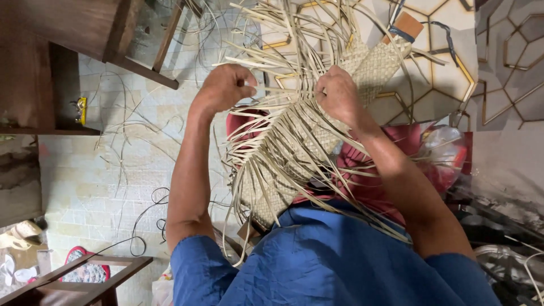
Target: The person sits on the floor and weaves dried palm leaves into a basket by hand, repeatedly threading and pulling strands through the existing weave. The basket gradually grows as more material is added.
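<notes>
A partly woven mat of pale palm-leaf strips (294, 153) lies across my lap, with many loose strip ends fanning out on all sides. My left hand (225, 86) is closed on a few loose strips at the mat's left edge. My right hand (339, 93) pinches strips near the middle of the weave, knuckles up. A finished woven section (378, 63) stretches away past my right hand. Blue sleeves cover my upper arms.
Dark wooden furniture (68, 34) stands at the upper left, and a wooden frame (73, 277) at the lower left. Loose strips and a thin black cord (148, 212) lie on the tiled floor. Red cloth (368, 170) and a plastic bag (445, 150) sit to my right.
</notes>
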